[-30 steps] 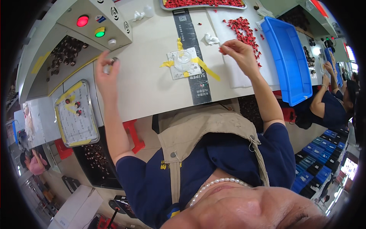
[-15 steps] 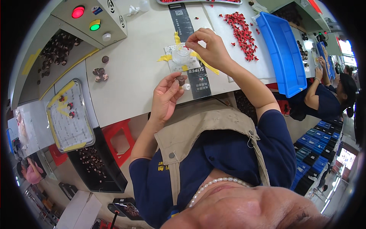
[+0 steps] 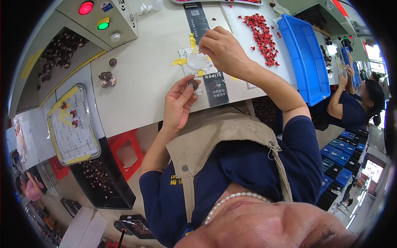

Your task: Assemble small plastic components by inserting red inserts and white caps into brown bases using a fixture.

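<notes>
My left hand (image 3: 178, 101) is closed near the table's front edge, pinching a small round dark brown piece (image 3: 193, 84) between thumb and fingers. A small white thing (image 3: 199, 91) shows beside those fingertips; I cannot tell what it is. Over a clear round dish (image 3: 196, 61), my right hand (image 3: 225, 49) is bent down with its fingertips pressed together. The tiny red piece seen at them a moment ago is now hidden behind the fingers. Yellow tape strips (image 3: 180, 61) lie around the dish, which stands on a pale sheet.
Many small red and black pieces (image 3: 262, 39) lie at the right, beside a blue bin (image 3: 304, 62). Several dark brown round pieces (image 3: 108, 78) sit at the left, near a machine with lit buttons (image 3: 103, 23). A metal tray (image 3: 76, 136) holds small red-and-dark figures. A co-worker (image 3: 351, 103) sits far right.
My right hand has turned and shifted slightly over the dish, and the red piece has gone out of sight. My left hand has moved a little to the left, still pinching the brown piece.
</notes>
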`<state>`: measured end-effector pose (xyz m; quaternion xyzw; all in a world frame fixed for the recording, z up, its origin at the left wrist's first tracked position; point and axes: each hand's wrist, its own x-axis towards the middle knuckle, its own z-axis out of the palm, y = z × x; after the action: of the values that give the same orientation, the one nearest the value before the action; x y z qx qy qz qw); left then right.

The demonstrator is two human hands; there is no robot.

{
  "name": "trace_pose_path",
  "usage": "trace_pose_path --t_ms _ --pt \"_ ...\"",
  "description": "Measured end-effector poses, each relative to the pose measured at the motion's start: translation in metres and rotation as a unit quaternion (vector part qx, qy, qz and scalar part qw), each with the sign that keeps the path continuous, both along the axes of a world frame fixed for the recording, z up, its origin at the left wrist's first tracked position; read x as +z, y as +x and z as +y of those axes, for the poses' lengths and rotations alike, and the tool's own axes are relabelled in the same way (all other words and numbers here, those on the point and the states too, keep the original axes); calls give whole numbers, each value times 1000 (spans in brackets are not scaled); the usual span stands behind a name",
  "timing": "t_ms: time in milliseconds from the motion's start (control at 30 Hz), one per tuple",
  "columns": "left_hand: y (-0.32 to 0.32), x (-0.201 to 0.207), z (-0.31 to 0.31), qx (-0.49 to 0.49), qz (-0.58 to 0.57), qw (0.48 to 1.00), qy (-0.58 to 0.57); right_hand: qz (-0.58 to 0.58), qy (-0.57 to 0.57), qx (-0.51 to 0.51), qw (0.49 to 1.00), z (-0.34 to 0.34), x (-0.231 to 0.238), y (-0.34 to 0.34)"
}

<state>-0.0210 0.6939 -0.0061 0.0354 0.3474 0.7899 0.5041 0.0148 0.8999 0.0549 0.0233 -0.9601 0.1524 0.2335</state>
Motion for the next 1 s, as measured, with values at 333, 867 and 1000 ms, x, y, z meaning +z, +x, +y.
trace_pose_path --t_ms 333,867,1000 --pt "5 0 16 15 -25 998 47 31 -173 -24 984 6 9 9" --pt "19 6 35 42 27 999 0 -82 -542 4 836 -18 -9 54" --pt "22 7 34 59 71 996 -13 -58 -450 12 891 -19 -5 55"
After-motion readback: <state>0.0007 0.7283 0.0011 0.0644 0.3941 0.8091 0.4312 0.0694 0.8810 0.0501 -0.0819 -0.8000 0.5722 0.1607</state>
